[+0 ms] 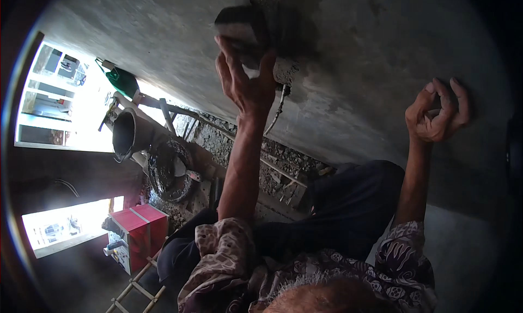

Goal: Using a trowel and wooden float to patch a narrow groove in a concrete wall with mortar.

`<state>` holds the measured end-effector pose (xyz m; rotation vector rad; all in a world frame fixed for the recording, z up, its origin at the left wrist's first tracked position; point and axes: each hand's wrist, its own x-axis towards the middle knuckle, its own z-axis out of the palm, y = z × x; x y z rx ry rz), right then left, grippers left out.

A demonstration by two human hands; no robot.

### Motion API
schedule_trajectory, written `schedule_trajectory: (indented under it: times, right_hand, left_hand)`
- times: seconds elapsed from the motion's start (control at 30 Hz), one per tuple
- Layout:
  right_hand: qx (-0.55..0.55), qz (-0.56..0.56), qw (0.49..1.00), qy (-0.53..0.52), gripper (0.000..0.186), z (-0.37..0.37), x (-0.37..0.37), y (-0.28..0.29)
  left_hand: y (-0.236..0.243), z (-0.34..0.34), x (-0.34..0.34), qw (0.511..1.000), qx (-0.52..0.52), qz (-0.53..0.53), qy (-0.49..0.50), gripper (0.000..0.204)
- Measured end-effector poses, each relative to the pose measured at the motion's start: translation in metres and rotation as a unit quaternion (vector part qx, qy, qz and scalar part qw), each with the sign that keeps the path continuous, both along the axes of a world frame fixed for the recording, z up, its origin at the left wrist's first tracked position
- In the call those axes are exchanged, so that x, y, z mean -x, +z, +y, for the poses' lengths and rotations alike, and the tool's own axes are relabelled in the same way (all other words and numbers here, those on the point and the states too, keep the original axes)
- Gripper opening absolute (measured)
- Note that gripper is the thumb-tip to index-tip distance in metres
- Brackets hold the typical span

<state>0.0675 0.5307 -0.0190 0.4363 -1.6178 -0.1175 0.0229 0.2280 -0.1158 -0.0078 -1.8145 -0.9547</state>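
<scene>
My left hand [246, 89] is raised to the grey wall [348, 56], its fingers and thumb closed around a dark, flat block-like tool [239, 25]. The tool is blurred, and I cannot make out its exact kind. It lies against the wall by a wet, dark patch [297, 32] and a rough grey mortar patch [286, 70]. Just below, a thin tube [278, 111] hangs from the wall. Farther right, my right hand [438, 112] is at the wall with its fingers loosely bent and apart. Nothing shows in it; whether its fingertips touch the wall I cannot tell.
To the left below are a bucket [124, 136], a round dark tub [170, 168] with wet grey material, and poles [218, 126] over rubble [278, 176]. A red box [144, 226] stands near a bamboo ladder [133, 284]. Bright openings [60, 100] are at far left.
</scene>
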Motion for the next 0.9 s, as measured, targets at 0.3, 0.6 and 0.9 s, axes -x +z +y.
schedule_trajectory:
  times: [0.3,0.6,0.9]
  right_hand:
    - [0.024,0.0,0.999,0.042,0.009,0.0,0.006,-0.002]
    - [0.038,0.003,0.998,0.046,0.011,0.002,0.007,-0.004]
    - [0.025,-0.013,0.997,0.066,0.012,0.006,0.007,-0.008]
  left_hand:
    - [-0.036,0.016,-0.004,0.997,0.069,-0.02,-0.023,0.086]
    - [-0.064,0.007,-0.025,0.997,0.053,-0.048,-0.021,0.086]
    - [-0.026,0.005,-0.005,0.993,0.11,-0.012,-0.03,0.088]
